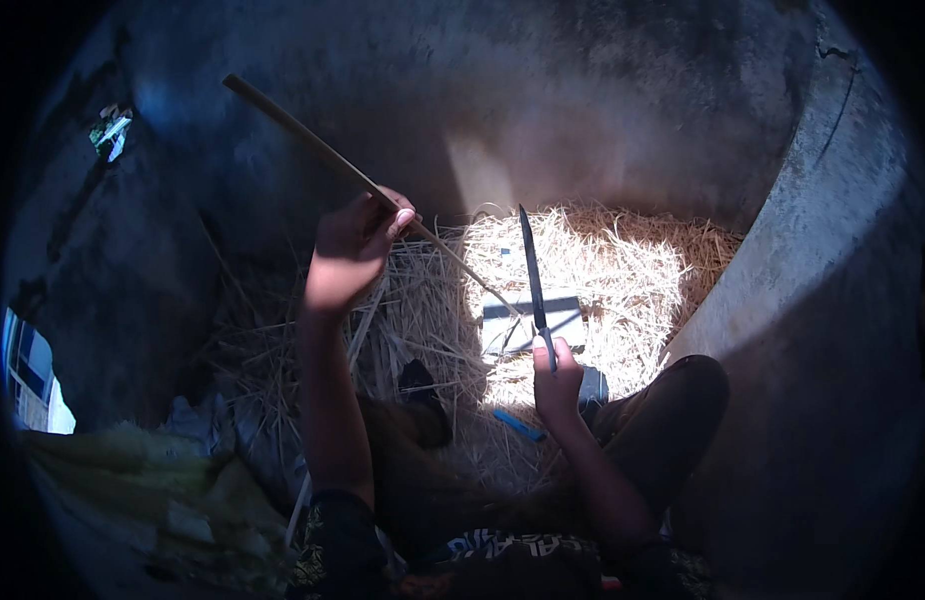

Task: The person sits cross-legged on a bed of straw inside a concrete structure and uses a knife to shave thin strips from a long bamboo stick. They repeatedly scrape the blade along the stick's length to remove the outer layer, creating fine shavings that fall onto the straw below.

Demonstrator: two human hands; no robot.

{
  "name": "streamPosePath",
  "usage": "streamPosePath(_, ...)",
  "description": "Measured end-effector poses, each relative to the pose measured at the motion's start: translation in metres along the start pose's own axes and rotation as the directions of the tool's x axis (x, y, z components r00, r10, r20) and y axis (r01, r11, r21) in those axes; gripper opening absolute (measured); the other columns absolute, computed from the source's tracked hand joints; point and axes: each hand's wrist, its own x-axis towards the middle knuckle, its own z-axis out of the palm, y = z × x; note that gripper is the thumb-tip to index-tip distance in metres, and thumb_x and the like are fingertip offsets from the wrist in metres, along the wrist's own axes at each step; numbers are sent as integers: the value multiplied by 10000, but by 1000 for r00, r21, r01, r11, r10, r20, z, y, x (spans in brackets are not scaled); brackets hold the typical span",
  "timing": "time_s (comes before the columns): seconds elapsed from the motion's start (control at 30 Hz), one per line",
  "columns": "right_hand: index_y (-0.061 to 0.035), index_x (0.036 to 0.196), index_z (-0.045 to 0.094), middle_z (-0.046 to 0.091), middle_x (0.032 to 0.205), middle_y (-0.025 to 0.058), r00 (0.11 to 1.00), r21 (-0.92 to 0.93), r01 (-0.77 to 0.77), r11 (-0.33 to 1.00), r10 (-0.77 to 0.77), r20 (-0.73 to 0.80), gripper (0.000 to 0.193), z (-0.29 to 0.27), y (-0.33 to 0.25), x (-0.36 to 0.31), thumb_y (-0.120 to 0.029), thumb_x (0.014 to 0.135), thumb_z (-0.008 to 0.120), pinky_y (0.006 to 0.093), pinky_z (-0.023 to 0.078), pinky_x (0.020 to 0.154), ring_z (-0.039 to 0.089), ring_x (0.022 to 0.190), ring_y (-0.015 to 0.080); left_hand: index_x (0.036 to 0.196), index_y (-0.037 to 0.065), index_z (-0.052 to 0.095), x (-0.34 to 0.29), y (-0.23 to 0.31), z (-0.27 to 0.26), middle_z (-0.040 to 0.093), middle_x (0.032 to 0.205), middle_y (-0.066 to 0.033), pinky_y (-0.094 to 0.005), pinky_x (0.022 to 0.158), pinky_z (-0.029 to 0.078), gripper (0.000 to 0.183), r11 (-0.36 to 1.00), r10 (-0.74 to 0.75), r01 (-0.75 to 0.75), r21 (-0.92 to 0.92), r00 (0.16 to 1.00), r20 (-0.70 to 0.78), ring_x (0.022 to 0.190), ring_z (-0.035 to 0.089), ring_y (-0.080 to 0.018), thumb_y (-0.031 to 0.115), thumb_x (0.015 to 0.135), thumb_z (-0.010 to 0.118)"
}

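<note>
Head view: a long thin stick [313,145] is gripped by the left hand [348,250], raised and slanting from far left down toward centre. A dark knife [533,280] is clenched in the right hand [558,385], blade pointing up and away, just right of the stick's lower tip, not touching. Shavings and straw [623,260] are piled beyond, around a flat block [518,322]. Judged mid-job: stick seemingly part-worked, trimming still left.

One view only: a wide fisheye camera worn on the person's head, facing steeply down and forward at close range. Both forearms enter from the lower edge; the person's lap fills the bottom centre. A straw-covered floor [623,260] occupies the frame centre. Curved walls [833,250] bend along the right and top. Corners are black.
</note>
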Motion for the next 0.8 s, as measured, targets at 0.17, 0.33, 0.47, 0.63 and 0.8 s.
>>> streamPosePath(0.17, -35, 959, 533, 500, 625, 21, 998, 114, 19, 993, -25, 50, 253, 21, 30, -16, -278, 1019, 501, 319, 397, 524, 476, 551, 95, 1021, -46, 635, 0, 6, 1, 694, 914, -81, -271, 807, 553, 101, 979, 8, 14, -201, 994, 105, 894, 677, -131, 32, 958, 623)
streamPosePath(0.33, -18, 900, 577, 544, 613, 78, 957, -102, -182, 978, 200, 211, 299, 15, 48, 0, -313, 949, 585, 362, 433, 606, 518, 599, 162, 1031, -42, 627, -4, 9, -6, 689, 910, -79, -278, 829, 556, 99, 976, -29, 61, -208, 988, 151, 913, 676, -133, 31, 965, 613)
streamPosePath(0.47, -22, 855, 532, 493, 581, 40, 992, 33, -22, 999, 18, 123, 302, 1, 3, -4, -288, 996, 553, 335, 393, 542, 472, 546, 139, 1037, -39, 622, -2, 5, -6, 680, 907, -79, -283, 834, 563, 100, 978, 31, -4, -209, 992, 125, 921, 677, -137, 35, 972, 605)
streamPosePath(0.63, -4, 942, 545, 562, 625, 153, 989, 14, 137, 990, -138, 46, 337, 14, 21, -10, -332, 1010, 511, 417, 450, 579, 599, 601, 279, 1042, -41, 608, -1, 18, 8, 672, 905, -83, -289, 850, 564, 106, 997, -20, 29, -69, 992, 128, 920, 676, -142, 43, 978, 600)
streamPosePath(0.8, 9, 857, 583, 535, 622, 88, 963, -177, -181, 967, 211, 169, 346, 10, 35, -6, -313, 981, 552, 368, 432, 601, 505, 600, 162, 1032, -34, 611, -1, 8, 1, 676, 901, -66, -271, 810, 549, 104, 988, 41, -22, -151, 992, 123, 893, 664, -131, 55, 980, 606)
